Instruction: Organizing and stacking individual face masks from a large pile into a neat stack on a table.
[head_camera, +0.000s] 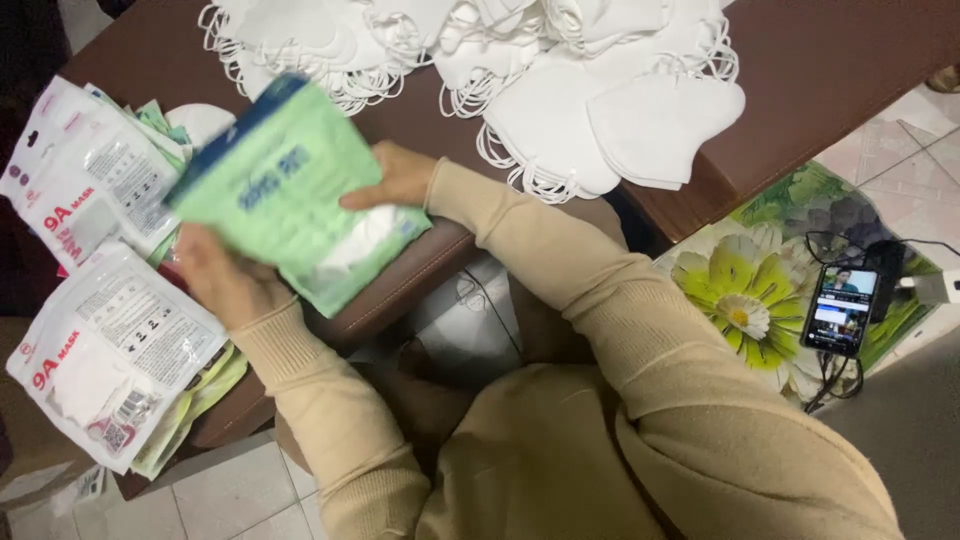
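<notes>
The green packet (290, 190) is held above the brown surface (820, 60), blurred, with a white mask showing inside at its lower end. It looks light, thin and floppy, with a smooth plastic skin that may slip, so the edges seem the best place to hold it. The left hand (225, 275) grips its lower left edge, and the right hand (395, 180) is closed on its right side. Filled white packets (100, 340) lie to the left, and loose white masks (600, 110) are piled behind.
</notes>
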